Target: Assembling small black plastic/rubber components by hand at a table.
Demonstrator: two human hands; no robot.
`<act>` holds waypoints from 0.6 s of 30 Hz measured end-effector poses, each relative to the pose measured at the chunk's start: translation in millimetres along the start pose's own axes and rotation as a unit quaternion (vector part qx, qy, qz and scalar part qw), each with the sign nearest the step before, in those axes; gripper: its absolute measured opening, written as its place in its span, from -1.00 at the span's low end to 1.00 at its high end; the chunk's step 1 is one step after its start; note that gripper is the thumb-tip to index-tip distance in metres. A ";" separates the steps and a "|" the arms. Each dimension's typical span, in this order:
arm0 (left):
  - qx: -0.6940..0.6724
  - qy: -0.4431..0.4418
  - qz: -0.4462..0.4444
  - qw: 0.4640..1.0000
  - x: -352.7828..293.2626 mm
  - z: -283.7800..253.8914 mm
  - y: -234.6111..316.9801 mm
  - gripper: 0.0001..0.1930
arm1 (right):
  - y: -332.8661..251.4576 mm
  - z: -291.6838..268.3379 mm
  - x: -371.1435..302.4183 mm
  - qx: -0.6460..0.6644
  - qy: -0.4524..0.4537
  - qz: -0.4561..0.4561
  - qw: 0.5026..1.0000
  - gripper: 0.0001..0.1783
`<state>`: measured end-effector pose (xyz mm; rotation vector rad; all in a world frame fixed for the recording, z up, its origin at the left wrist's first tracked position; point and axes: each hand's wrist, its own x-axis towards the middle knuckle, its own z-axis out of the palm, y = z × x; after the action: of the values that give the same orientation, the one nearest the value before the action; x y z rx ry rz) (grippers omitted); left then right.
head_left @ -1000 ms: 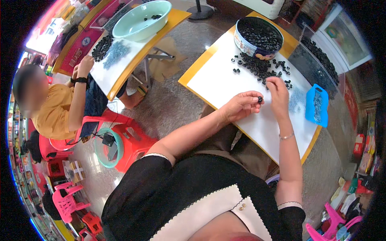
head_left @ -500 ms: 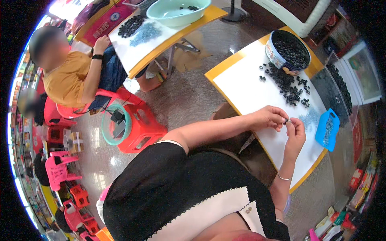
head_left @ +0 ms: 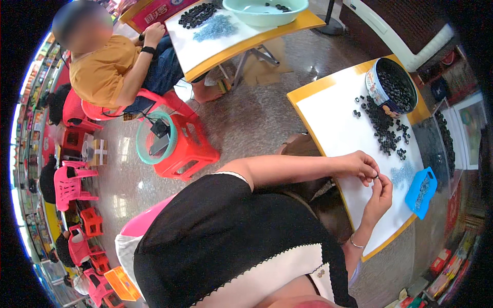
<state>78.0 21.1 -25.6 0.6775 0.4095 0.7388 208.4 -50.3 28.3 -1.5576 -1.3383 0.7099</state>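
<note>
Pinching a small black piece [head_left: 377, 177] between thumb and fingertips, the left hand [head_left: 358, 165] reaches in over the near part of the white board [head_left: 328, 126]. The piece is dark and stubby, much like the others on the board, and mostly covered by the fingers, so its finer shape is too small to make out. It sits where the two hands meet, just above the board. The left hand's thumb and forefinger are closed on it, with the other fingers loosely curled beneath.

The right hand [head_left: 379, 201] comes up from below, its thumb and forefinger brought close together at the piece. Whether they grip it, or some tiny bit beside it, cannot be told. Its remaining fingers fold toward the palm.

Beyond the hands, a heap [head_left: 381, 126] of short, chunky black pieces spreads loosely over the board, a few lying apart at its left edge. It reaches up to a round tub [head_left: 376, 88] filled with more of the same. Nearer, just beyond the right hand, lie pale bluish bits [head_left: 403, 175], thinly scattered, and beside them a blue tray [head_left: 412, 199] holds similar bits.
</note>
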 end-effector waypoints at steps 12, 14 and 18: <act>0.175 -0.032 0.003 0.984 -3.1 -0.9 6.5 -0.81 | 2.9 -7.1 -7.6 -0.187 -0.053 -0.123 0.973 -0.88; 0.209 -0.039 0.014 0.977 -4.2 2.5 10.4 -0.81 | -1.1 -5.0 -10.1 -0.158 -0.034 -0.112 0.981 -0.89; 0.154 -0.047 0.004 0.987 -6.1 5.2 14.7 -0.81 | -0.4 -7.8 -8.4 0.048 -0.020 0.001 0.999 -0.92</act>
<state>69.7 22.5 -11.1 1.0013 0.4380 0.6539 213.0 -60.6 30.7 -1.4761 -1.3121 0.7993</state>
